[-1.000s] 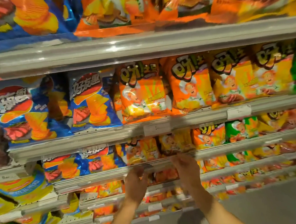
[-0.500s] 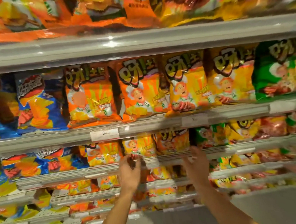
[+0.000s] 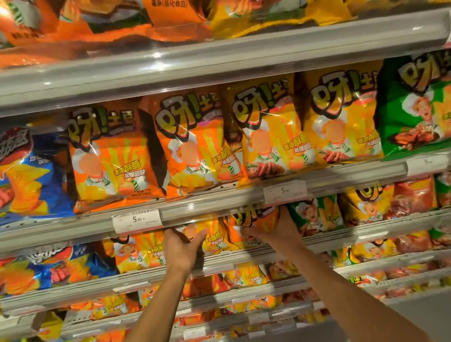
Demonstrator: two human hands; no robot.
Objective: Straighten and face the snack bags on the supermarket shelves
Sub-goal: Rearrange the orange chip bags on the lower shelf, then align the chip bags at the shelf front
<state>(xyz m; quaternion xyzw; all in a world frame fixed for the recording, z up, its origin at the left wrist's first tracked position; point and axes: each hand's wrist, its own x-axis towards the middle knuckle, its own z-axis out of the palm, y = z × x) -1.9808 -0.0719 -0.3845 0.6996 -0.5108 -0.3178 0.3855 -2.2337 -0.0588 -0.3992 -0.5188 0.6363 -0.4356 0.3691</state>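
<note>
On the third shelf from the top, my right hand [image 3: 279, 230] grips an orange snack bag [image 3: 254, 218], fingers round its right side and thumb under its lower edge. The bag leans to the left. Beside it stands a yellow-orange snack bag [image 3: 216, 238]; my left hand [image 3: 183, 247] holds its left edge, thumb spread across its front and fingertips hidden behind the rail above. Left of that hand stands another orange bag [image 3: 139, 252], facing forward. A green bag [image 3: 316, 214] stands right of my right hand.
The shelf above carries upright orange bags [image 3: 111, 155], yellow bags [image 3: 270, 132], a green one [image 3: 420, 105] and a blue one [image 3: 21, 175]. Price tags [image 3: 137, 220] hang on its rail [image 3: 208, 207]. Lower shelves [image 3: 232, 295] hold more bags; grey floor [image 3: 347, 333] lies below.
The view has shifted right and closer. Both hands rose from the shelf rail into the third shelf, and my right hand took hold of the orange bag.
</note>
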